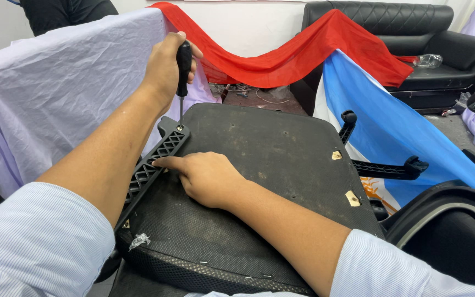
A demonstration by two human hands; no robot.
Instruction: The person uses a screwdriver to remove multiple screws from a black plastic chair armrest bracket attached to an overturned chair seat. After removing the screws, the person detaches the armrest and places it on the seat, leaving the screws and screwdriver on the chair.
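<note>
Draped cloths, lilac (45, 88), red (281, 55) and blue (391, 132), hang behind an upturned chair seat (259, 165) in the near middle of the room, with a black sofa (413, 33) at the far right; the left hand (166, 66) has its fingers wrapped tight round the black handle of a screwdriver (183, 77), held upright so the tip meets the far end of the ribbed black armrest bracket (152, 165) on the seat's left edge; the right hand (204, 176) lies flat on the seat's underside, forefinger stretched out against the bracket, seemingly to steady it; a second bracket (386, 168) juts out at the right.
</note>
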